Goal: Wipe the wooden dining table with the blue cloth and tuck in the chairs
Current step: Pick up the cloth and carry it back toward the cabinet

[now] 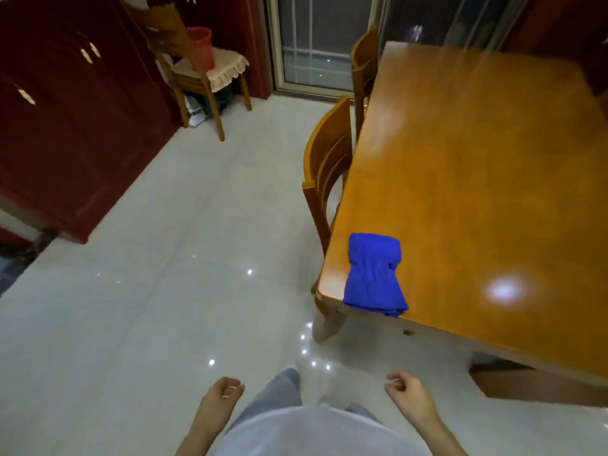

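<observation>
Nearby, blue cloth [375, 274] on wooden table [477, 159] corner

We see a table [477, 166] of orange-brown wood under a glossy varnish, smooth enough to mirror a lamp as a bright spot. The blue cloth [373, 274] is soft, matt fabric, creased into folds. The near chair [324, 166] and the far chair [363, 67] are the same varnished wood (a little duller on the slats). The floor [148, 291] is pale polished tile, gleaming with points of light. A seat cover [223, 69] looks like cream, lace-edged cloth, and a bucket [201, 47] like red plastic.
</observation>
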